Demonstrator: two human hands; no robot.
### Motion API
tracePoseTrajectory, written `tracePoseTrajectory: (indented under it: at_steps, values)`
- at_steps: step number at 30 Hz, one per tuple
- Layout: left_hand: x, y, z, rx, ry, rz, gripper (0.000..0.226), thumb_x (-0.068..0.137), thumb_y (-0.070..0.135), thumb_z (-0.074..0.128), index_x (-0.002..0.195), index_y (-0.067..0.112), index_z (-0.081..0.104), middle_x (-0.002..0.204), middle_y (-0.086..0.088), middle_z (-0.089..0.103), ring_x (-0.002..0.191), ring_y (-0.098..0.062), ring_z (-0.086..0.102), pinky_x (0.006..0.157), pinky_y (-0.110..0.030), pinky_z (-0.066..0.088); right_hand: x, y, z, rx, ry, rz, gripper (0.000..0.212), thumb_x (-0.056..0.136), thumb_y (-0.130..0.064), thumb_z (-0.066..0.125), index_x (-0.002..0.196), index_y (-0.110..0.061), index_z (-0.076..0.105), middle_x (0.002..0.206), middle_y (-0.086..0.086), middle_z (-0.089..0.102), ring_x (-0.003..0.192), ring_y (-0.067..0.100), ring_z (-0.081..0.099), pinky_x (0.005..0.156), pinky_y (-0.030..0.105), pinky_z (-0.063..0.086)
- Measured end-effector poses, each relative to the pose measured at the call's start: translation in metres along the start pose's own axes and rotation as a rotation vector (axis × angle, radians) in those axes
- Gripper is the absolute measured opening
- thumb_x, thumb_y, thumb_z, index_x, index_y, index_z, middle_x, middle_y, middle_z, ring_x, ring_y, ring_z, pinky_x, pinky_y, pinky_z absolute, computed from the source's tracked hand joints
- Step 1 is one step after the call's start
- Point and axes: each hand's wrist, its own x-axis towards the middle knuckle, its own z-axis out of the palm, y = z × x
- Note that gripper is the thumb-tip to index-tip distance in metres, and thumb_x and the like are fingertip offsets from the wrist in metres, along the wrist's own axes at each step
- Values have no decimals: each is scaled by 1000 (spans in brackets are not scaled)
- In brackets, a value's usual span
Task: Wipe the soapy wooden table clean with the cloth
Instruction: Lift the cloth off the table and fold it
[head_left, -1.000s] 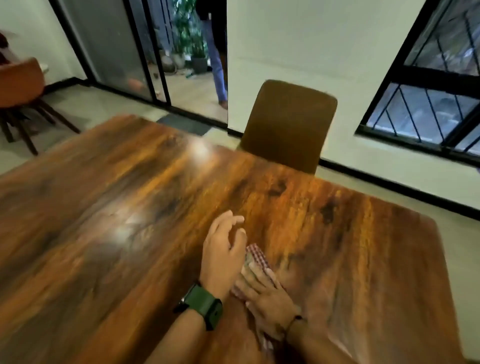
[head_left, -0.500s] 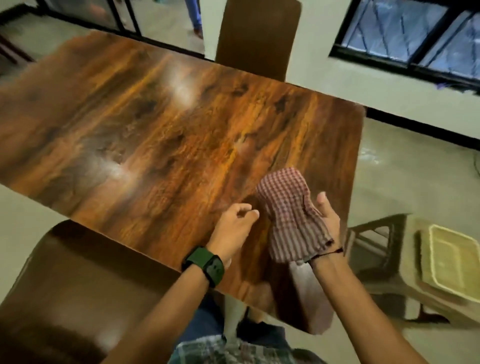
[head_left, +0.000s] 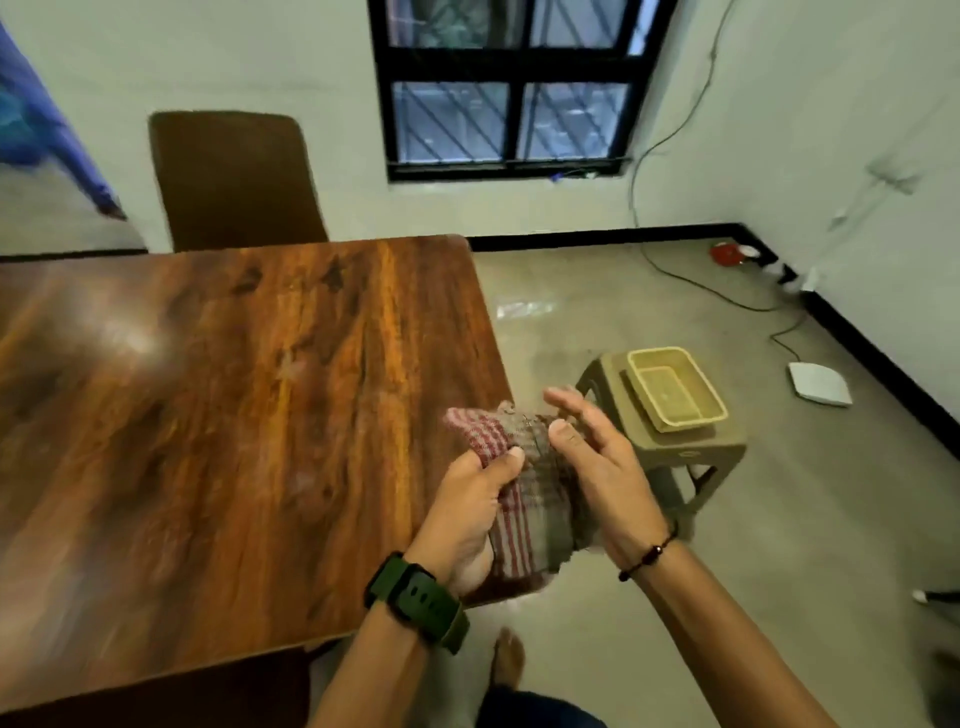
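the checked cloth (head_left: 519, 499) is off the desk (head_left: 234, 415), held bunched in the air just past the desk's near right corner, between both hands. faint pale smears show on the wood near the middle and toward the right edge, so by the look of it some soap is left and the wiping is not finished, though blur makes it hard to tell how much. with the cloth lifted and gathered, this looks like refolding or wringing before another pass. the left hand (head_left: 467, 514), with a green watch (head_left: 421, 603) at the wrist, grips the cloth's left side, thumb pressed on top. the right hand (head_left: 597, 467) lies against the other side with its fingers fairly straight and spread, thumb touching the fabric. beyond them on the floor stands a stool (head_left: 675, 447) carrying a yellow tray (head_left: 675, 387).
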Motion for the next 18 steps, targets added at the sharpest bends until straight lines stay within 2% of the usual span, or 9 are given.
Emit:
tracePoseTrajectory:
  at_steps: [2,4,6,8,10,13,15,18]
  values:
    - [3,-7,11,3,-32,-14,21,93,12,43,104,14,62,96,-8,73,89,-23,69,66,-32,58,-12,3,-25,-38,62,97,38,94,-19,54,131,-15,47,132,4,54,122,17,51,99,27,43]
    - [5,-16,29,30,-79,-50,22,93,11,45,107,10,61,95,-10,73,87,-25,70,66,-35,58,-27,9,-50,-54,42,224,45,91,-21,60,132,-16,43,131,6,54,119,19,54,96,28,45]
    - [10,-26,45,88,-112,-83,20,91,11,48,107,12,61,97,-10,72,87,-26,69,69,-38,58,-36,16,-70,15,66,312,58,84,-19,67,135,-21,40,128,2,55,115,15,56,92,28,48]
    - [23,-38,65,161,-127,-88,20,90,8,50,106,13,61,95,-6,73,87,-22,70,69,-32,58,-38,21,-97,97,150,379,64,79,-16,72,134,-22,39,124,2,58,111,16,59,88,31,51]
    - [43,-50,86,244,-140,-90,22,90,5,50,108,13,59,87,1,75,80,-15,70,60,-22,56,-33,26,-126,103,192,457,61,79,-18,72,132,-19,42,120,5,61,107,19,61,88,35,53]
    - [78,-72,118,436,-183,-126,26,91,6,48,100,30,56,90,13,69,78,-1,68,58,-12,51,-26,39,-172,89,137,549,53,80,-20,72,127,-11,48,117,9,64,105,22,63,91,39,52]
    - [107,-88,145,501,-196,-208,26,92,8,47,103,32,52,96,13,65,84,-2,66,62,-14,52,-16,50,-207,153,119,567,48,81,-9,70,124,-2,50,114,15,65,104,27,64,93,41,51]
    - [151,-106,183,484,-153,-318,30,91,5,48,117,17,51,104,0,67,94,-17,65,73,-26,55,7,65,-255,223,184,602,46,80,3,68,123,0,50,112,16,66,104,29,63,89,38,52]
